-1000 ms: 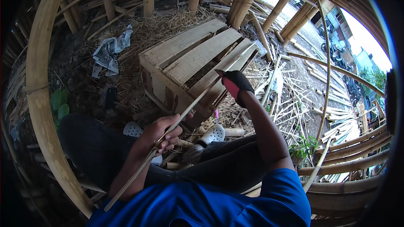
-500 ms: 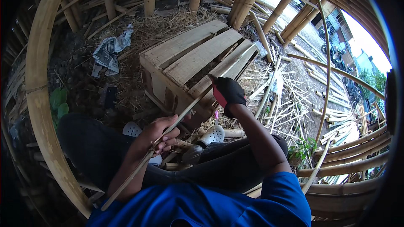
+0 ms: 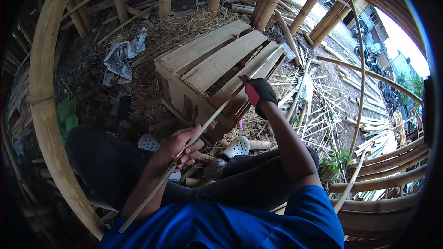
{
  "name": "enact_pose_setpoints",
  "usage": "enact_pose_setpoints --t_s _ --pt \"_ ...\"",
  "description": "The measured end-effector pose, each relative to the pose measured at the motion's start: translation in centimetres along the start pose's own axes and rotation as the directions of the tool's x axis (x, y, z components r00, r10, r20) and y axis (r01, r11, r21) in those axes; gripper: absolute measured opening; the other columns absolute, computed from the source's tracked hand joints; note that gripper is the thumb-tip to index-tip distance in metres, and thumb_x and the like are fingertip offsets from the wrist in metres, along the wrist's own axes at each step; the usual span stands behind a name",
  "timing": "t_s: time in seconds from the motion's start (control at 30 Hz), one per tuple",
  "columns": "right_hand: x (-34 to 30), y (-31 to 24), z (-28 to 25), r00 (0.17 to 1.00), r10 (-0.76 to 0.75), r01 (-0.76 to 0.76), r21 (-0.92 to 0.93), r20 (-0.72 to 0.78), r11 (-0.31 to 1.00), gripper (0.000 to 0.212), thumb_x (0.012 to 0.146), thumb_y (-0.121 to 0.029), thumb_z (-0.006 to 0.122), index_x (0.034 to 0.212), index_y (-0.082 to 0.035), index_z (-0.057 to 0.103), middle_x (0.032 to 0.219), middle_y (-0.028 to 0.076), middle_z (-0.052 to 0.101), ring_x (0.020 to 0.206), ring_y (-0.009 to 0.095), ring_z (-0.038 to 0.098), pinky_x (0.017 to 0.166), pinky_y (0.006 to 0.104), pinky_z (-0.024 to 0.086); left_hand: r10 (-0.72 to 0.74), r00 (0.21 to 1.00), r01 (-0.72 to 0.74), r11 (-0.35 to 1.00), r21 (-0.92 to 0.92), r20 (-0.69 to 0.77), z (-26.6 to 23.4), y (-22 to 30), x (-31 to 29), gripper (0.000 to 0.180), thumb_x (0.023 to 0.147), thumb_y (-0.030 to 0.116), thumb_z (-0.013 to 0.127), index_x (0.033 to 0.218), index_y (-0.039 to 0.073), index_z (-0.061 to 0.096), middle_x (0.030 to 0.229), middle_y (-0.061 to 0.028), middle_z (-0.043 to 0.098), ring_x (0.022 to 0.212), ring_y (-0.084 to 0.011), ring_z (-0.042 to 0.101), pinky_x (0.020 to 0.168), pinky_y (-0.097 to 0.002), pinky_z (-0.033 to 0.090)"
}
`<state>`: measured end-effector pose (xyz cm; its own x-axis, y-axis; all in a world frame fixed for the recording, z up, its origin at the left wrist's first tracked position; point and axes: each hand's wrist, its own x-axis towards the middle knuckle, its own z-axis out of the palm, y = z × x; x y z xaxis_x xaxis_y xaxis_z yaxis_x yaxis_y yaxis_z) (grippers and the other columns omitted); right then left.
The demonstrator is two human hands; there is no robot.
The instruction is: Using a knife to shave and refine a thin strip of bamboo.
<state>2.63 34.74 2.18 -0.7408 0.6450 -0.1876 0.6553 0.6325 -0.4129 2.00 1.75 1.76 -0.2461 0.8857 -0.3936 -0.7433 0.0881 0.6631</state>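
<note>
My left hand [image 3: 181,146] is closed around a long thin bamboo strip [image 3: 152,194], which slants from my lap up toward the right. Near the strip's upper end my right hand [image 3: 263,93], in a black glove, grips a red-handled knife [image 3: 251,93] set against the strip. I sit with dark-trousered legs [image 3: 101,161] folded. Both hands are held over a wooden crate [image 3: 217,64] lying on straw in front of me.
White perforated clogs [image 3: 235,147] are on my feet. Thick curved bamboo poles [image 3: 44,87] frame the left side and the right. Cut bamboo slivers [image 3: 318,110] litter the ground on the right. Crumpled paper [image 3: 121,57] lies at the upper left, and green leaves [image 3: 67,115] at the left.
My right hand with the knife has slid down along the strip toward my left hand. The left hand stays in place, holding the strip.
</note>
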Motion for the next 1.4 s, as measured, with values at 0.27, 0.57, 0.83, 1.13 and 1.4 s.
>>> enact_pose_setpoints --t_s 0.27,0.57,0.83,1.13,1.4 --pt "-0.4 -0.4 -0.6 0.998 0.011 -0.016 -0.068 -0.067 0.998 0.07 0.101 -0.065 0.041 0.104 -0.005 0.077 0.103 0.025 0.073 0.103 0.044 0.07 0.089 0.0495 0.053 0.024 0.999 -0.018 0.99 -0.141 0.046 -0.1 0.1 -0.3 0.048 0.114 0.035 0.036 0.149 0.004 0.042 0.054 0.0065 0.037 0.034 -0.0022 0.039 0.03 -0.0191 0.035" --pt "-3.8 -3.0 -0.4 0.994 -0.084 0.068 -0.199 -0.074 0.978 0.073 0.104 -0.063 0.031 0.103 -0.007 0.077 0.102 0.025 0.073 0.104 0.045 0.069 0.093 0.0499 0.052 -0.005 0.999 0.01 0.987 -0.162 0.032 -0.3 0.4 -0.1 0.048 0.113 0.036 0.038 0.148 0.004 0.044 0.053 0.0066 0.037 0.034 -0.0026 0.038 0.031 -0.0191 0.035" --pt "-3.9 -3.1 0.3 0.969 -0.191 0.139 -0.293 -0.157 0.946 0.066 0.108 -0.05 0.03 0.092 -0.005 0.076 0.09 0.024 0.074 0.09 0.044 0.072 0.082 0.0517 0.056 0.013 1.0 -0.012 0.993 -0.121 0.002 0.1 0.0 -0.2 0.049 0.112 0.038 0.04 0.147 0.005 0.045 0.053 0.0081 0.038 0.034 -0.0017 0.038 0.032 -0.0176 0.034" --pt "-3.2 -2.0 0.4 0.968 -0.152 0.098 -0.259 -0.198 0.961 0.065 0.108 -0.05 0.031 0.09 -0.007 0.077 0.09 0.024 0.073 0.09 0.044 0.071 0.082 0.0519 0.054 0.017 1.0 -0.017 0.994 -0.112 -0.003 -0.1 0.3 0.2 0.048 0.113 0.036 0.039 0.148 0.003 0.042 0.053 0.0066 0.04 0.033 -0.0031 0.04 0.03 -0.019 0.035" --pt "-2.7 -2.2 -0.2 0.987 -0.086 0.055 -0.217 -0.135 0.975 0.075 0.107 -0.057 0.027 0.091 -0.003 0.076 0.092 0.028 0.072 0.095 0.044 0.071 0.089 0.0516 0.054 0.041 0.999 -0.038 0.987 -0.158 0.011 -0.3 0.1 0.1 0.031 0.113 0.038 0.04 0.116 0.01 0.053 0.053 0.0065 0.039 0.033 -0.0028 0.039 0.028 -0.0193 0.031"
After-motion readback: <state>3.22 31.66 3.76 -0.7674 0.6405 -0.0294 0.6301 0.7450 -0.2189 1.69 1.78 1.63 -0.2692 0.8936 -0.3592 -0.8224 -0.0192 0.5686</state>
